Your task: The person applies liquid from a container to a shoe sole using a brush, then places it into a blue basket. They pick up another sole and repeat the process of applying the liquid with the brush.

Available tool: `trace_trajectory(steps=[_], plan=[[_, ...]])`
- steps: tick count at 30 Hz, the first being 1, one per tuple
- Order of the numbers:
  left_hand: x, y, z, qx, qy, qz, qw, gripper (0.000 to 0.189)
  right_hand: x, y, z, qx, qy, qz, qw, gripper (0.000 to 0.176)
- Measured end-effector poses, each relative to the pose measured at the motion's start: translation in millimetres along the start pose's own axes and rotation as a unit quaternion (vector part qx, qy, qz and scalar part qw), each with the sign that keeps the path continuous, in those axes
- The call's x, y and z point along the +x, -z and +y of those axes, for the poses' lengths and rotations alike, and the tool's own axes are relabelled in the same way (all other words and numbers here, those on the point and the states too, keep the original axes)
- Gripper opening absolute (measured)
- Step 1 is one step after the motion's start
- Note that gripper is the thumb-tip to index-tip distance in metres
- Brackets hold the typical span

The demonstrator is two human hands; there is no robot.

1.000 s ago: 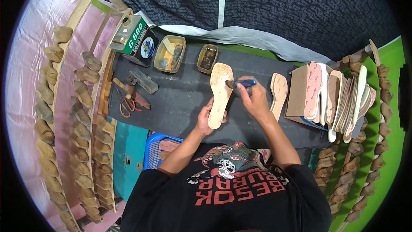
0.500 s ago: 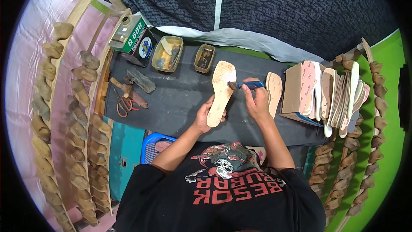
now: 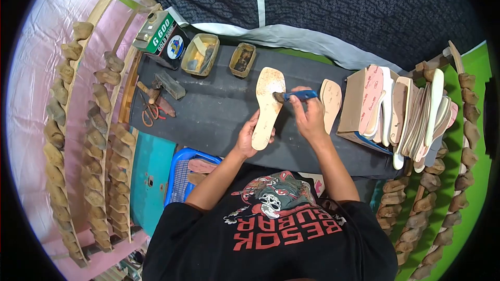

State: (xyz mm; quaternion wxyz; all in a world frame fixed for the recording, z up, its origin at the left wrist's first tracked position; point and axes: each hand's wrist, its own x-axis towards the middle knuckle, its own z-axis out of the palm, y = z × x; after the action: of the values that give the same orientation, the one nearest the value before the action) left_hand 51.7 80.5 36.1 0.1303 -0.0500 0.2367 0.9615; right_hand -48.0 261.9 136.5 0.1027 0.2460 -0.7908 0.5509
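My left hand (image 3: 249, 136) grips the heel end of a pale insole (image 3: 267, 112), its thumb on the top face and fingertips showing at the far edge. Brownish wet-looking smears cover the insole's wide toe part. In my right hand (image 3: 309, 116) is a brush (image 3: 301, 95) with a blue handle, its dark bristles touching the insole's right side near the middle. Just right of that hand, a small stack of insoles (image 3: 331, 101) lies on the dark table.
A glue can (image 3: 165, 44), a tub with scraps (image 3: 201, 54) and a smaller dark-stained tub (image 3: 242, 60) stand at the back. Pliers and other tools (image 3: 151, 112) lie left. A box (image 3: 357, 105) packed with insoles is right. Racks of shoe lasts (image 3: 54, 109) flank the table; a blue basket (image 3: 178, 169) sits below.
The brush has shifted slightly down and left across the insole. The whole view has tilted a little; both hands keep their holds.
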Motion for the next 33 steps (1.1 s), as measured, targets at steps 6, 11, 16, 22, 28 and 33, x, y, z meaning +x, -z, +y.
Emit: trace_trajectory(steps=[6, 11, 16, 22, 28, 33], plan=[[-5.7, 0.6, -19.1, 0.025, -0.015, 0.048, 0.998, 0.063, -9.5, -0.5, 8.4, 0.038, -0.026, -0.021, 0.999, 0.015], [-4.4, -3.9, -20.4, 0.011, -0.020, 0.028, 0.999, 0.064, -1.9, 6.6, -0.7, 0.014, 0.007, -0.073, 0.997, 0.013], [3.2, -7.7, -11.3, 0.007, -0.004, 0.013, 1.000, 0.065, -4.4, 8.5, -8.1, -0.001, 0.036, -0.083, 0.996, 0.012], [5.0, -10.0, -7.3, 0.005, 0.027, -0.008, 1.000, 0.064, -0.5, 12.4, -0.4, -0.012, 0.010, 0.010, 1.000, 0.012], [10.2, -12.1, -2.2, 0.000, 0.027, 0.004, 1.000, 0.065, -1.6, 12.0, -10.9, 0.009, 0.038, -0.061, 0.997, 0.012], [9.5, -2.4, -9.7, -0.023, 0.016, -0.003, 1.000, 0.065, 5.2, 9.8, -10.6, -0.015, 0.017, -0.039, 0.999, 0.012]])
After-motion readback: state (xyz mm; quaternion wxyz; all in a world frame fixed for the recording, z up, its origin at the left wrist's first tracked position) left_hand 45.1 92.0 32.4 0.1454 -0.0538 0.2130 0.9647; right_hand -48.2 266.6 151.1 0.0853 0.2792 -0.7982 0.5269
